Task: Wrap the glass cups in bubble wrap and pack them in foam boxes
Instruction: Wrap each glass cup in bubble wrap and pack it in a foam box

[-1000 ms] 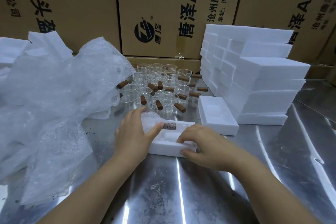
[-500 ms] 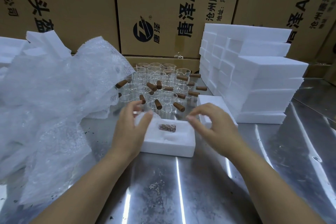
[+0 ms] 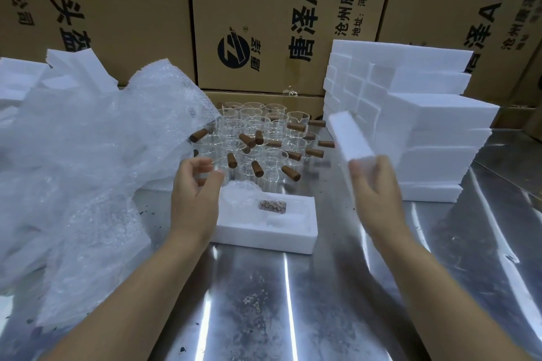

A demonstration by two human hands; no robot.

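An open white foam box [image 3: 296, 239] lies on the steel table in front of me. Inside it sits a bubble-wrapped cup [image 3: 241, 196] with its brown handle [image 3: 272, 206] showing through the wrap. My left hand [image 3: 193, 193] hovers just left of the box, fingers apart, holding nothing. My right hand [image 3: 374, 184] grips the near end of a white foam lid [image 3: 350, 138], lifted off the table and tilted, to the right of the box. Behind the box stand several bare glass cups [image 3: 258, 138] with brown wooden handles.
A big heap of bubble wrap [image 3: 82, 161] fills the left side. A tall stack of foam boxes [image 3: 425, 126] stands at the right. Cardboard cartons [image 3: 278, 14] wall off the back. More foam pieces [image 3: 17, 79] lie at far left. Bare steel table [image 3: 264, 302] stretches toward me.
My right hand left the foam box, reached right and picked up the foam lid that lay beside the stack. My left hand lifted off the wrapped cup and opened.
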